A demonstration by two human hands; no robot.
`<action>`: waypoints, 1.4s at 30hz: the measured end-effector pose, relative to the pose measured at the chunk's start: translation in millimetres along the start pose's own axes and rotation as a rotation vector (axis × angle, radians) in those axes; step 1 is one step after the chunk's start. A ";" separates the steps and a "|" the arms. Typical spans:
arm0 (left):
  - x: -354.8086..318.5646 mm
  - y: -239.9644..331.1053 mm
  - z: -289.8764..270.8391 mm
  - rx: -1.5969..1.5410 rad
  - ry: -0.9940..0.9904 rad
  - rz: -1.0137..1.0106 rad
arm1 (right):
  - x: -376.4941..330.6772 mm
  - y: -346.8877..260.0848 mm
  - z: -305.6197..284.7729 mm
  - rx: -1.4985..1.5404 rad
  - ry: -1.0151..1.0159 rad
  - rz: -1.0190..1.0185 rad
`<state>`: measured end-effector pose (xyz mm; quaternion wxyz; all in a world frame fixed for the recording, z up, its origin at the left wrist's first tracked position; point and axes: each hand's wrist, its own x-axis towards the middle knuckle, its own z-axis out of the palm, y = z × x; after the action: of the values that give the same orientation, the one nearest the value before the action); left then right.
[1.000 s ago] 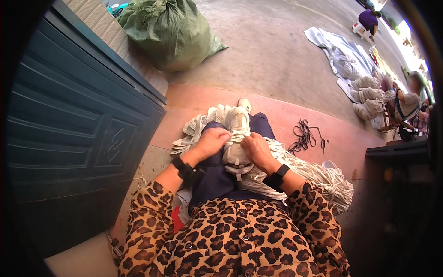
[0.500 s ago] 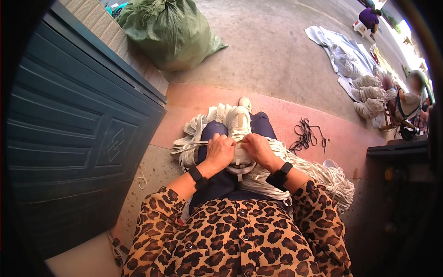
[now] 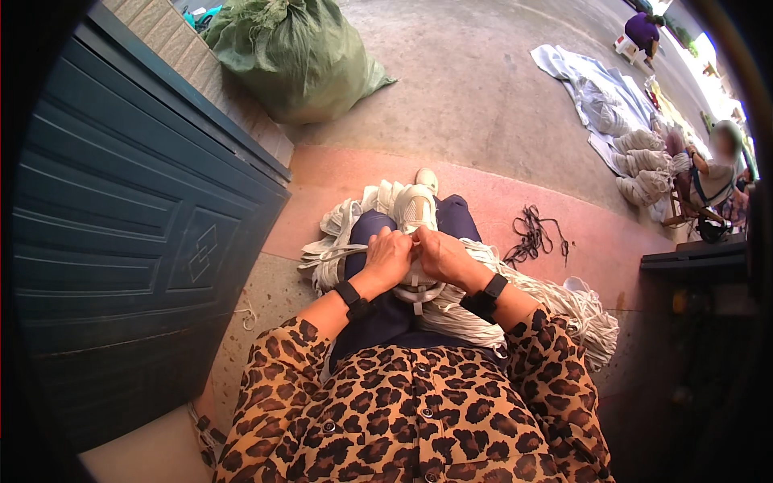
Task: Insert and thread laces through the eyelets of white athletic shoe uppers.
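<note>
I sit with dark-blue trousers and a white shoe [image 3: 417, 208] stretched out in front of me. A thick bundle of white cords [image 3: 527, 294] lies across my lap and spills to both sides. My left hand [image 3: 388, 258] and my right hand [image 3: 439, 256] meet over my knee, fingers closed on white cord strands between them. Each wrist wears a black band. My sleeves are leopard print.
A dark teal panelled door [image 3: 137, 233] stands close on my left. A stuffed green sack [image 3: 294, 56] lies ahead on the concrete. A tangle of dark cord [image 3: 535, 233] lies on the reddish floor. Another person [image 3: 708, 173] sits far right beside white bundles [image 3: 640, 153].
My hands have drawn closer together and slid slightly forward along my leg over the cords. My arms stretch out further than before.
</note>
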<state>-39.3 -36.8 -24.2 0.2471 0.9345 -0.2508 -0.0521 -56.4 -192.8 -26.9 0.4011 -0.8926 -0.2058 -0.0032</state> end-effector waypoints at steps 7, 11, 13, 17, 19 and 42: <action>8.5 -22.2 -55.5 -0.278 -0.204 0.022 | -19.5 -10.6 -47.6 -0.110 -0.072 0.298; 12.9 -10.9 -82.4 -0.754 -0.340 -0.256 | -11.0 -18.2 -41.5 0.097 -0.117 0.368; 13.3 -2.3 -74.7 -0.885 -0.364 -0.255 | 0.0 -21.7 -21.9 0.353 -0.093 0.243; 6.4 -2.5 -65.9 -1.159 -0.399 -0.401 | -0.9 -28.7 -33.9 0.415 0.073 0.444; 2.6 -17.1 -53.2 -1.138 -0.360 -0.324 | -12.3 -21.1 -42.7 0.437 0.148 0.394; 6.7 -29.3 -16.4 -0.437 -0.172 -0.218 | -12.1 -34.5 -52.3 0.445 0.130 0.406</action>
<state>-16.8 -10.9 -24.1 0.4136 0.8727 -0.1514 -0.2109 -71.9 -214.2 31.1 0.5915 -0.8036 0.0073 0.0653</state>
